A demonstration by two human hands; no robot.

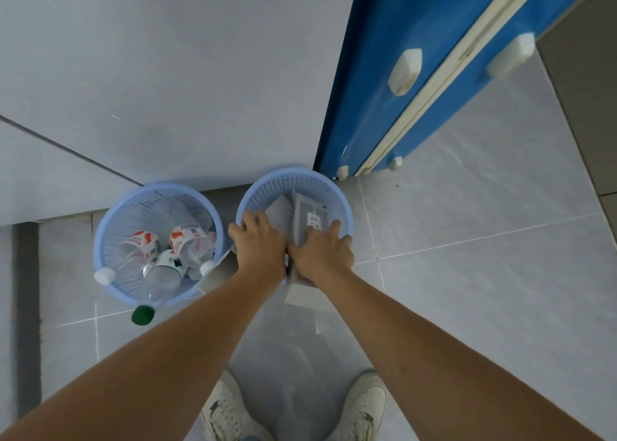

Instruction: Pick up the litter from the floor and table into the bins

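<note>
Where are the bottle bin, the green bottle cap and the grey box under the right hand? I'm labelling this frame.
bottle bin [100, 237]: head view, on its pale blue left rim.
green bottle cap [143, 314]: head view, on the cap's top.
grey box [307, 215]: head view, on its upper face inside the right-hand basket.

Pale grey tiled floor [484, 273], thin white grout lines. Plain light-grey wall [167, 56] with a dark seam running diagonally. Blue cabinet [400, 56] against it, cream trim, white knobs [405, 70], small white feet. Dark strip along the floor's left edge. Even, soft lighting.
</note>
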